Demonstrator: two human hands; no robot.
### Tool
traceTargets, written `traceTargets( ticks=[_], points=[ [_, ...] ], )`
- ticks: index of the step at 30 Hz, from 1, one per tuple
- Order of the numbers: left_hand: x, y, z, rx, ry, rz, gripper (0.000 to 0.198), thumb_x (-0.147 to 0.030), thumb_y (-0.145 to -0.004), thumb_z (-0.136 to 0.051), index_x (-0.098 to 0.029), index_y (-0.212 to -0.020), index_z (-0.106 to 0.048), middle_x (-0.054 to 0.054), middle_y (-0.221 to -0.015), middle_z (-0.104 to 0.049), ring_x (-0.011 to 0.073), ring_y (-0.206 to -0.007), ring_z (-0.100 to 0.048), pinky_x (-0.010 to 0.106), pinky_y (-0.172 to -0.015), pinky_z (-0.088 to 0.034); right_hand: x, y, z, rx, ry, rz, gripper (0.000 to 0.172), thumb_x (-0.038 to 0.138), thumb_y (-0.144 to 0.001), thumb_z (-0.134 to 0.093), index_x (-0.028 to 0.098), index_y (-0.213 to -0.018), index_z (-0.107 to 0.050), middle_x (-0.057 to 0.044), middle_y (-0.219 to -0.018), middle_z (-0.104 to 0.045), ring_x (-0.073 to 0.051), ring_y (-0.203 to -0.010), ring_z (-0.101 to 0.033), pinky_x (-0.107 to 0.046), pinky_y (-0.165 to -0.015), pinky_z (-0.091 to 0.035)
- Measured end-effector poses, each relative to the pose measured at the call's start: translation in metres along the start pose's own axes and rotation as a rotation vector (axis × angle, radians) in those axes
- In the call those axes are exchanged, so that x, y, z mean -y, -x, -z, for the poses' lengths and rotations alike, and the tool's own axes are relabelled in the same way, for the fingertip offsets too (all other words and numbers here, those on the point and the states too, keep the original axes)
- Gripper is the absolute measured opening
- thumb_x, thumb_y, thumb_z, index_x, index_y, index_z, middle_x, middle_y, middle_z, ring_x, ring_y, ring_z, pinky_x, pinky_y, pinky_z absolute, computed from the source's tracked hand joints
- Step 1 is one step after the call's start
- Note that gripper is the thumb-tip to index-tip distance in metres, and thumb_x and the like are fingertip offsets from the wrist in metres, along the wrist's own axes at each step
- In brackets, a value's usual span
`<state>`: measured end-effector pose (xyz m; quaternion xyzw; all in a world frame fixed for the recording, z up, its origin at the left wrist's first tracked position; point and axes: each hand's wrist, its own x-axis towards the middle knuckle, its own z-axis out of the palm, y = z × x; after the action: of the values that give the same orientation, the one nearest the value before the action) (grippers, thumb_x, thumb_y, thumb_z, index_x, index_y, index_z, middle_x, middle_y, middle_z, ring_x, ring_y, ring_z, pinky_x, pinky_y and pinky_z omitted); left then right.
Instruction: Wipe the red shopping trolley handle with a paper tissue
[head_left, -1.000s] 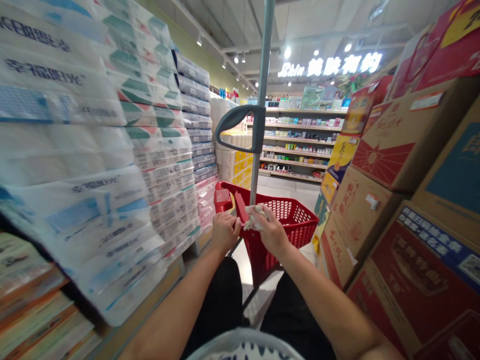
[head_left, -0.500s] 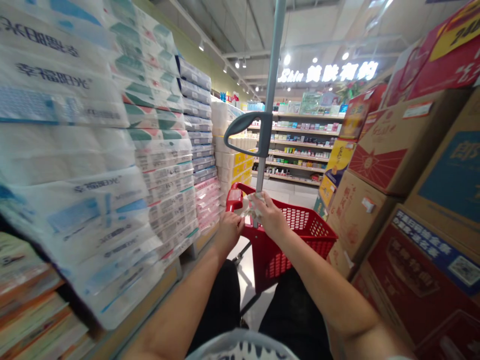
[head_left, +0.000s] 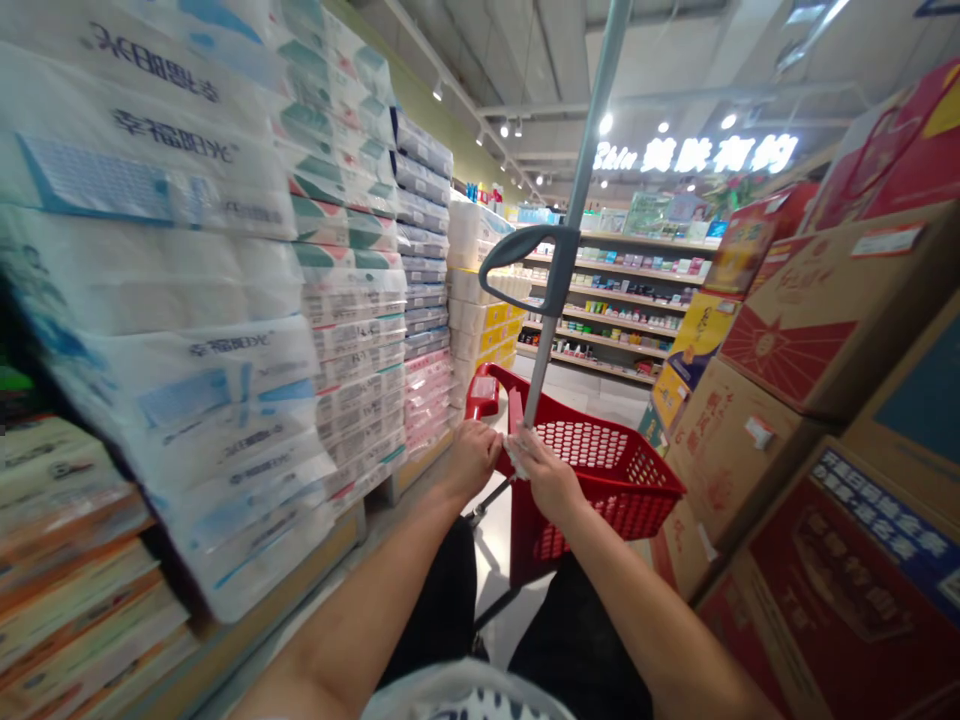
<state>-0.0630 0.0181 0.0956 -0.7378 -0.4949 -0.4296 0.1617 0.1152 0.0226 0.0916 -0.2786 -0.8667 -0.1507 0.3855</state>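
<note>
A red shopping cart with a perforated basket (head_left: pixel 600 445) stands in front of my knees. My left hand (head_left: pixel 474 460) is closed round the near end of its red handle (head_left: pixel 484 390). Beside it, my right hand (head_left: pixel 551 480) presses a crumpled white tissue (head_left: pixel 515 455) against the red frame, close to the foot of a grey pole (head_left: pixel 589 160). The fingers cover part of the tissue. Higher up, the pole carries a dark grey loop grip (head_left: pixel 559 270), which neither hand touches.
Tall stacks of wrapped tissue packs (head_left: pixel 247 350) line the left side on a low wooden platform. Cardboard cartons (head_left: pixel 795 320) are piled on the right. Shelves of small goods (head_left: pixel 615 290) stand at the back under a lit sign.
My right hand has moved down with the tissue, away from the pole, to the near side of the red frame. The left hand keeps its grip. The whole view has shifted somewhat.
</note>
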Motion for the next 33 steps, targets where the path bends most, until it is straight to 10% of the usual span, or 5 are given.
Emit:
traceTargets(
  ticks=[33],
  points=[
    [-0.007,0.004,-0.004,-0.009,-0.017,-0.056,0.036,-0.026,-0.096,-0.036,-0.019,-0.066,-0.055,0.004,-0.071,-0.056,0.0181,-0.077,-0.049,0.036,-0.081,-0.039,0.004,0.02,-0.009,-0.062,0.044,-0.072,0.056,0.01,-0.089,-0.045,0.02,-0.143,-0.039,-0.01,-0.152,-0.028,-0.03,-0.141,-0.021,-0.053,-0.112,-0.032]
  ],
)
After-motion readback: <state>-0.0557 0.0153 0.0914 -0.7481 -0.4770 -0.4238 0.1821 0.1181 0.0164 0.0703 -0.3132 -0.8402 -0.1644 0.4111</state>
